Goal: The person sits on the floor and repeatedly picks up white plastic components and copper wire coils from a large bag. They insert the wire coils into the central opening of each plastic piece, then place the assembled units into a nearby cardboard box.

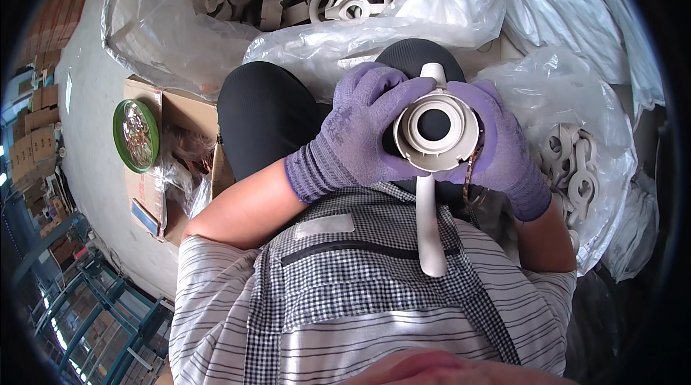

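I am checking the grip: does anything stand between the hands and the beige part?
Only purple gloves: the left hand and right hand hold the beige part. A thin brown strip shows near the right palm, its depth unclear.

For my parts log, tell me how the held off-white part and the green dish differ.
The off-white part is in the left hand and right hand; the green dish sits untouched to the left. The part has a long curved handle; the dish shows none. The dish holds shiny pieces; none show in the part. Both have a round rim.
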Demonstrator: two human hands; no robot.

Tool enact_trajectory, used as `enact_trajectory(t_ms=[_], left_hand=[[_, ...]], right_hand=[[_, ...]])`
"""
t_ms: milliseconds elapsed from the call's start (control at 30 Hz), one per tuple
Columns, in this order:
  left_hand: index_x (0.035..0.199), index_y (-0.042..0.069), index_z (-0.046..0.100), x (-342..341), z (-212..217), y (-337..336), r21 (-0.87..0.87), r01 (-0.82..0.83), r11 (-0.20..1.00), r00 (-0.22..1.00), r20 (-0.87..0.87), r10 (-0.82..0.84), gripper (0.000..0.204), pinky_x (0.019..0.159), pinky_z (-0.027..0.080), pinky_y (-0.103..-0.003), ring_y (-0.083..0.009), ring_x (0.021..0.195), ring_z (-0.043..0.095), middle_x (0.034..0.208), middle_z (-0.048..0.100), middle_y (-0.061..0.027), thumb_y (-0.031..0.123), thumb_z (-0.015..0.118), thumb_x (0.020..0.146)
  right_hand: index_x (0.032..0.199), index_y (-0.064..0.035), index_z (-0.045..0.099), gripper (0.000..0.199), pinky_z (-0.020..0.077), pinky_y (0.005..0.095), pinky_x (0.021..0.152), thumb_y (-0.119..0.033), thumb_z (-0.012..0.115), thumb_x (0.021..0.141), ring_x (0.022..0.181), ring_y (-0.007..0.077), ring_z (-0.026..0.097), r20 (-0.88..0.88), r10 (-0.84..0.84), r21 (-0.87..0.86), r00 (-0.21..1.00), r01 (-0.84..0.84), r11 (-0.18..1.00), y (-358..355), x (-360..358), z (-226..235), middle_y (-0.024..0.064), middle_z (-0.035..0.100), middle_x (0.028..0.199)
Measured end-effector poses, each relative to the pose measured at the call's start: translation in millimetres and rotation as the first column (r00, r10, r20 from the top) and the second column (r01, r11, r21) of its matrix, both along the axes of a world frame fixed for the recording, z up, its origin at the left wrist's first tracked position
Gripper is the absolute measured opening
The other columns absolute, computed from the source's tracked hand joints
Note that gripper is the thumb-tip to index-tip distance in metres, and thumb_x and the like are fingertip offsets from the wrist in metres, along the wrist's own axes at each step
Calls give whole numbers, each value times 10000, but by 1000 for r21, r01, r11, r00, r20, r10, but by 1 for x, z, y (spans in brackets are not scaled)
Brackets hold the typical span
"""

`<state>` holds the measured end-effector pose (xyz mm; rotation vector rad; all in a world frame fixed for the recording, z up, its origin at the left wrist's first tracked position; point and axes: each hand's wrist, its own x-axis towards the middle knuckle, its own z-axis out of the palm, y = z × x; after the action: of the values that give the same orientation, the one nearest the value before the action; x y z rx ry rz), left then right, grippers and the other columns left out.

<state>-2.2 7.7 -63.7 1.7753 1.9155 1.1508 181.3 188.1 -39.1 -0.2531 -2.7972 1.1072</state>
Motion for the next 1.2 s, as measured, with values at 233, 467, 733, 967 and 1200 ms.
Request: enact_trajectory(t_ms=[233, 467, 733, 967, 1200], left_hand=[[1430, 103, 545, 0, -17, 3, 79, -33, 996, 997, 75, 27, 977, 1141, 363, -583, -457, 1245, 508, 1230, 560, -178, 437, 935, 598], [1554, -10, 365, -12, 9, -5, -18, 155, 988, 568, 819, -74, 1285, 1175, 383, -400, -262, 1383, 515, 1494, 528, -147, 529, 984, 565], [1557, -33, 351, 1, 48, -31, -37, 304, 952, 240, 970, -39, 1168, 1124, 452, -389, -250, 1330, 560, 1474, 548, -164, 689, 790, 751], [1571, -21, 328, 29, 40, -34, -73, 72, 995, 458, 888, 32, 934, 1120, 441, -400, -253, 1327, 540, 1491, 488, -171, 494, 732, 905], [1425, -2, 518, 49, 48, -47, 314, -221, 924, 961, 231, 151, 886, 999, 525, -421, -307, 1162, 638, 1314, 616, -179, 229, 942, 682]], right_hand=[[1414, -81, 526, 957, 539, 444, 992, -385, 966, 619, 1169, 344, 626, 27, -28, 29, 999, 27, 999, -5, -5, -11, 146, 573, 1292], [1510, -44, 469, 1039, 470, 411, 1083, -343, 970, 651, 1260, 318, 582, -189, -136, -430, 973, 43, 902, -12, 5, -3, 165, 575, 1343], [1403, -49, 589, 835, 543, 405, 970, -162, 909, 640, 1132, 361, 645, -522, -126, 55, 843, 181, 982, -42, 4, 43, 176, 634, 1243], [1332, -9, 562, 724, 526, 397, 975, -68, 881, 684, 1127, 341, 648, -568, -355, -166, 742, 319, 933, -62, 11, 19, 187, 624, 1244], [1321, -23, 496, 393, 545, 323, 943, -149, 641, 979, 1078, 204, 654, -350, -637, -751, 687, 200, 629, -81, 22, -1, 117, 627, 1189]])
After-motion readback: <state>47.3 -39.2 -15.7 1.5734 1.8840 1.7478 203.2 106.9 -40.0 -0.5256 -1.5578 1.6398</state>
